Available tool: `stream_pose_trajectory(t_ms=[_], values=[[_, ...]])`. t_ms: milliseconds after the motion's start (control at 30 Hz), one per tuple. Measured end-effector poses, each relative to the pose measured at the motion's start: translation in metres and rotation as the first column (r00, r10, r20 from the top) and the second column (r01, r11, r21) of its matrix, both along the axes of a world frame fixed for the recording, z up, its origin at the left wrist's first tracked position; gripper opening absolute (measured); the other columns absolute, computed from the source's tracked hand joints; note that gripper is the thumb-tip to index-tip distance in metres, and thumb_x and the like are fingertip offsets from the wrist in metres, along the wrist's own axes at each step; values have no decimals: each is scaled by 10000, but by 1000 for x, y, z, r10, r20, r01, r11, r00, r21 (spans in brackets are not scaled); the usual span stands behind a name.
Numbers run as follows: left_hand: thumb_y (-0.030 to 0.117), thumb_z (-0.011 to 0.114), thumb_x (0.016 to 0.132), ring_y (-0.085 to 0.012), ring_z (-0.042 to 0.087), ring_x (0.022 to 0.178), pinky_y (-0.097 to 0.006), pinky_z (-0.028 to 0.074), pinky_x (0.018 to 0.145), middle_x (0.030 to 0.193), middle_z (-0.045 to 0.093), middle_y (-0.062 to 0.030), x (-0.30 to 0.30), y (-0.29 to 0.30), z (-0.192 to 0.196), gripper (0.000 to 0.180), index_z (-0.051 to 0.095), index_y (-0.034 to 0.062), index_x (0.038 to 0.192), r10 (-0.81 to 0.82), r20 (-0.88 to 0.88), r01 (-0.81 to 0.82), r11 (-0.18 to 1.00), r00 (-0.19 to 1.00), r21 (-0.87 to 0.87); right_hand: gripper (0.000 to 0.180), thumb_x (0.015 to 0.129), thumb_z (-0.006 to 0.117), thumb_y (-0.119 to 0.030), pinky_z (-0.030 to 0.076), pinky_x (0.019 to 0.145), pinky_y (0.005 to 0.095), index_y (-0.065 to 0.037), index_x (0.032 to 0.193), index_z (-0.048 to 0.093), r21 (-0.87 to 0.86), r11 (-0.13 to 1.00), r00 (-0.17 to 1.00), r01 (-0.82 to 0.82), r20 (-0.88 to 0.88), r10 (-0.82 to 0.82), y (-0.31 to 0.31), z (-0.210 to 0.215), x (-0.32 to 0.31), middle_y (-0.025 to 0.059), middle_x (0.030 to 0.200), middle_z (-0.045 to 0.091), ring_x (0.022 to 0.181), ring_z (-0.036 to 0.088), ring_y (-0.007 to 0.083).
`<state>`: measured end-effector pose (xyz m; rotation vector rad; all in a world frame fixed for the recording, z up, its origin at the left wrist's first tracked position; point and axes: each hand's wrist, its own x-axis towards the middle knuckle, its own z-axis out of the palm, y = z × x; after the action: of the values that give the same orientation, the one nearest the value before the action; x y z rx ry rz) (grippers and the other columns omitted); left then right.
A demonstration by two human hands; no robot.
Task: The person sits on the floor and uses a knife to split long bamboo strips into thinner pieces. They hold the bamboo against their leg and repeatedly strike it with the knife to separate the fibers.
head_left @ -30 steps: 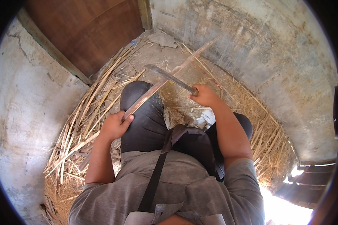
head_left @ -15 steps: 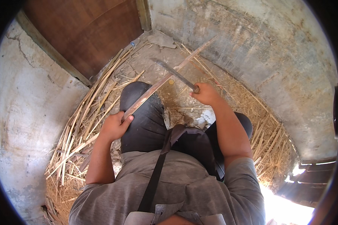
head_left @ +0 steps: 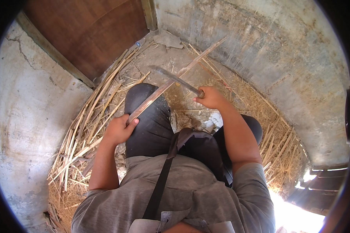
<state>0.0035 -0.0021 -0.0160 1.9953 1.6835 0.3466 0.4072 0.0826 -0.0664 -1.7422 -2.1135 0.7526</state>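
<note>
My left hand (head_left: 119, 129) is closed round the near end of a long bamboo strip (head_left: 158, 93). The strip slants away to the right over my left knee, its tapered far end near the back wall. My right hand (head_left: 210, 97) grips the handle of a machete (head_left: 179, 80), thumb toward the left. The blade points to the far left and crosses the strip about midway; its tip is slightly blurred. Whether the edge bites into the strip I cannot tell.
Split bamboo strips (head_left: 90, 112) lie piled along the left wall. Thin shavings (head_left: 278, 143) heap up on the right. A brown door (head_left: 89, 31) stands at the far left, and a stained wall (head_left: 260, 42) curves round the right. A flat stone (head_left: 168, 39) lies near the door.
My right hand has shifted slightly left, and the machete blade has slid nearer along the strip, toward my left hand. The strip and my left hand have hardly moved.
</note>
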Motion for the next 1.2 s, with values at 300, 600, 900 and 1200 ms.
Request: stream_pose_trajectory(t_ms=[300,600,900,1200], values=[[494,655,970,-420,663,731,-468,510,685,750,661,-221,0,0,0,504,639,0,868,1,-10,-1,1000,1000,9,635,828,792,-436,545,908,469,23,1251,675,-51,992,993,118,37,-116,5,-8,9,274,1091,716,1038,695,422],[487,664,969,-404,660,720,-456,506,679,749,662,-216,2,-1,0,498,643,-3,877,24,1,-24,1000,1000,-8,625,823,796,-426,545,895,469,28,1236,676,17,994,994,106,17,-106,5,-15,10,277,1068,716,1026,693,432],[494,659,975,-374,647,697,-439,501,676,737,654,-205,3,-1,1,504,640,0,876,34,6,-34,999,999,-21,595,818,802,-397,544,883,470,28,1216,679,10,995,995,99,-17,-99,4,-13,8,276,1042,715,1011,692,432],[501,652,975,-384,652,694,-446,504,671,733,653,-208,3,-3,2,503,639,8,879,30,-22,-30,999,999,-12,575,826,795,-406,538,920,476,-7,1226,690,48,992,991,118,62,-121,13,-1,44,244,1156,708,1084,684,400]])
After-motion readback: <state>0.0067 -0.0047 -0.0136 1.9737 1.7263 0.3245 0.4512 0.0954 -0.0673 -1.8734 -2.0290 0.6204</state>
